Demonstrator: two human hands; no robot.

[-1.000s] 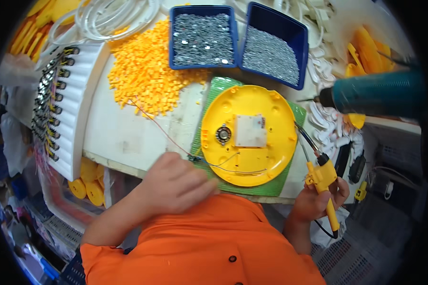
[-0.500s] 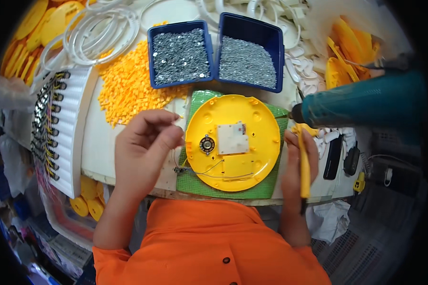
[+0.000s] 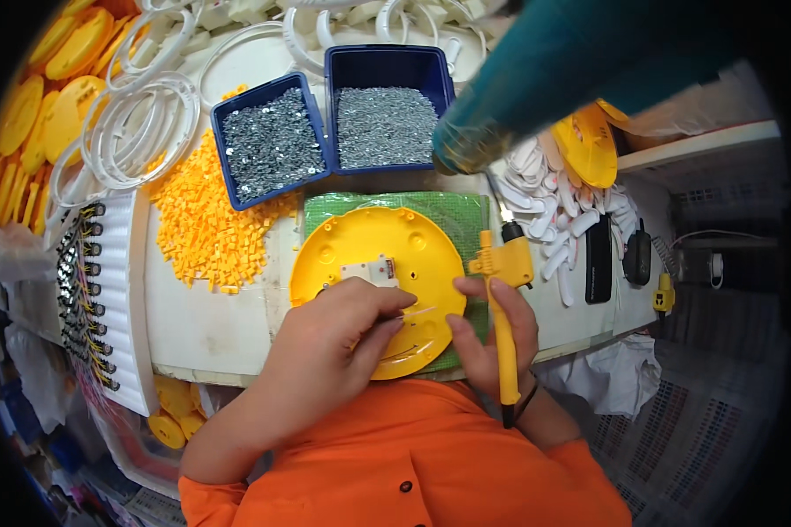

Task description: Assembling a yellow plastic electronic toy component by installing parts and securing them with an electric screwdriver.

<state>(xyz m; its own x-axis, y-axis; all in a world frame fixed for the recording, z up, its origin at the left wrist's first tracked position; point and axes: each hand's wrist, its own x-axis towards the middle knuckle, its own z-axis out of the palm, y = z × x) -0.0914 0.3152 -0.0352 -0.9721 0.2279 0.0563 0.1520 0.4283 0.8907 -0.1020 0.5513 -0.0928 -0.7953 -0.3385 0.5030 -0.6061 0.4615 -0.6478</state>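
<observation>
A round yellow plastic shell (image 3: 439, 246) lies on a green mat (image 3: 325, 206) at the table's front edge. On its inside a white box-like part (image 3: 373, 268) is partly covered by my left hand (image 3: 343, 329). That hand's thumb and finger pinch a thin pale wire (image 3: 419, 312) above the shell. My right hand (image 3: 505, 329), at the shell's right rim, grips a yellow soldering gun (image 3: 505, 325), its metal tip upward; the right thumb and index finger stick out toward the shell. The round speaker and some loose leads are mostly hidden by the left hand.
A teal hanging power screwdriver (image 3: 554, 79) looms at upper right. Blue bins of screws (image 3: 268, 145) and pins (image 3: 387, 132) stand behind the shell. Small yellow pieces (image 3: 206, 228) are heaped left, beside a white rack (image 3: 123, 307) of wired parts. White parts (image 3: 554, 228) lie right.
My left hand has moved right, from beside the shell to over it. The soldering gun's tip now shows upright, and the hanging screwdriver appears larger and higher. The whole view has shifted.
</observation>
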